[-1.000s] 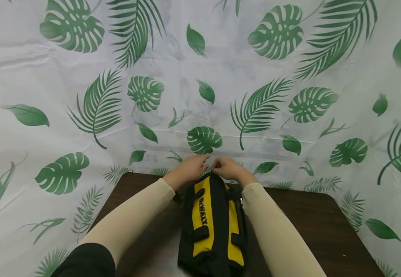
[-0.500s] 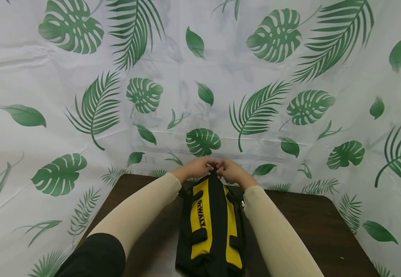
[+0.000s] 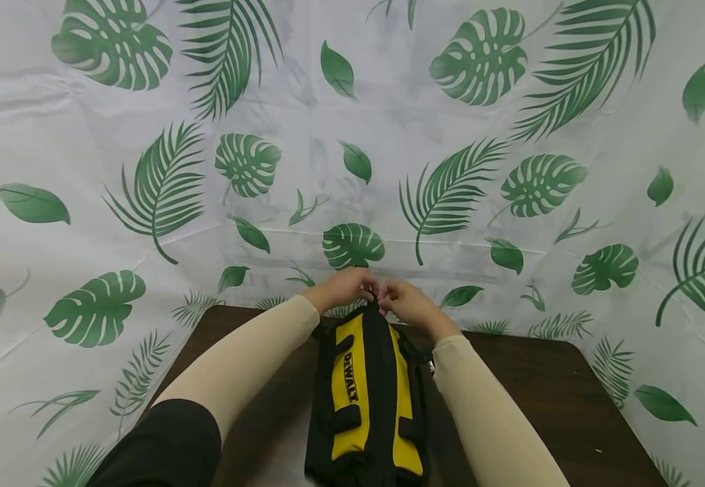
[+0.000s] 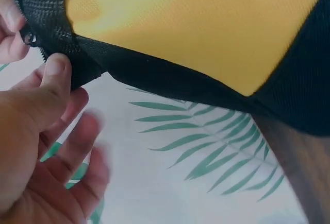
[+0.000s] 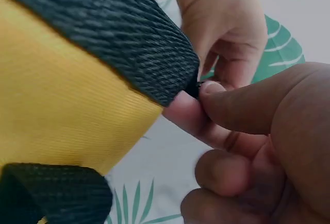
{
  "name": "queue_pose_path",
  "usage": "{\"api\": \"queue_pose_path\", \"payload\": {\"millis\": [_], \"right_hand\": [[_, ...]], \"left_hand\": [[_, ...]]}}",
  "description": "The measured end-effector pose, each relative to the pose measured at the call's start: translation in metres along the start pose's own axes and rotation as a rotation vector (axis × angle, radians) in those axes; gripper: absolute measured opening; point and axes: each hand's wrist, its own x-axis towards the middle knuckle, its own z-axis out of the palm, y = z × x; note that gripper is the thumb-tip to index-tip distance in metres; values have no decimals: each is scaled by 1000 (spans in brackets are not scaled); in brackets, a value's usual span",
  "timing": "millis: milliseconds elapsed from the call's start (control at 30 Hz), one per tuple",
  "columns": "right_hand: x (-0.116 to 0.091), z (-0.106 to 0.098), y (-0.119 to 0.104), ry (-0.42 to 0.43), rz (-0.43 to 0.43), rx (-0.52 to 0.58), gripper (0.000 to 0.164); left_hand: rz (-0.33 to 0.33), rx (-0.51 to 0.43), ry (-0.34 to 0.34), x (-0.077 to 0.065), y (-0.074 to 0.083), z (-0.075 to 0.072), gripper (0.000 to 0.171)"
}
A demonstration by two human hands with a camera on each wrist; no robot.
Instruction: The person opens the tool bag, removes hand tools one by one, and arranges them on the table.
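Head view: left of the yellow-and-black DeWalt bag [image 3: 380, 389], a black sleeve [image 3: 164, 439] and a cream sleeve [image 3: 243, 358] lead to the left hand [image 3: 346, 285], which is at the bag's far end, just on its left side. Its thumb and a finger pinch the black strip [image 4: 82, 67] that juts from that end, while the other fingers stand loose and partly blurred. The bag itself rests lengthwise on the dark tabletop [image 3: 547, 379], its far end toward the leaf-print cloth [image 3: 389, 101]. Just right of that end, the right hand [image 3: 410, 302] pinches at the tip with thumb and forefinger; its fingers are at a small dark piece [image 4: 29, 37] beside the zip teeth, probably the slider, though the fingers hide much of it. Another cream sleeve [image 3: 498, 412] runs along the bag's right.

A second ago a gap showed between the hands above the bag's far end; now their fingertips meet there. That suggests paired work on the end of the zip, the left hand steadying the strip for the right.
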Motion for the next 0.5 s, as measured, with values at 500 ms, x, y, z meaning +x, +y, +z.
{"api": "queue_pose_path", "payload": {"millis": [500], "right_hand": [[-48,20,-3,-67,-18,70,15]], "left_hand": [[-98,40,13,1,1,3,12]]}}
